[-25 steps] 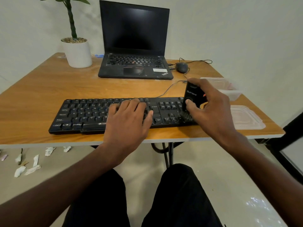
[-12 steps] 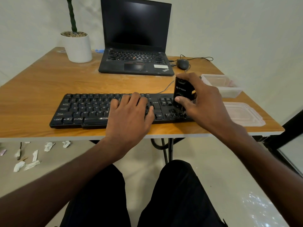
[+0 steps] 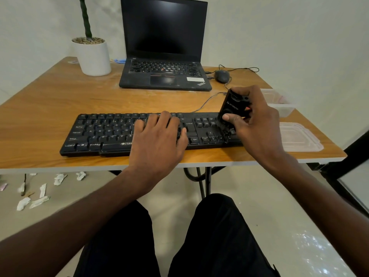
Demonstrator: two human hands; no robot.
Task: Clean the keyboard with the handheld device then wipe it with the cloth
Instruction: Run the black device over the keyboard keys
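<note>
- The black keyboard point(image 3: 111, 132) lies along the near edge of the wooden counter point(image 3: 50, 108), its thin cable running back toward the laptop point(image 3: 163, 56).
- The left hand point(image 3: 157, 140) lies flat on the middle of the keyboard, fingers straight and slightly spread across the keys, gripping nothing.
- The right hand point(image 3: 257, 126) is wrapped round the black handheld device point(image 3: 231, 110), thumb pressed on its front face and fingers curled behind it.
- The device stands nearly upright, leaning a little to the left, its lower end down on the keys at the right end of the keyboard, just right of the arrow keys.
- I cannot make out the device's tip clearly; it looks like a dark brush against the dark keys.
- Right of the keyboard, a clear plastic lid point(image 3: 299, 138) lies flat on the counter, and a clear plastic container point(image 3: 279, 104) sits just behind it, partly hidden by the right hand.
- The laptop stands open at the back with a dark screen; a wired mouse point(image 3: 221, 75) rests just to its right.
- A white plant pot point(image 3: 93, 56) with a green stem stands at the back left corner.
- Crumpled white paper scraps point(image 3: 40, 194) are scattered on the floor under the left side of the counter.
- The person sits with dark-trousered knees below the counter's edge.
</note>
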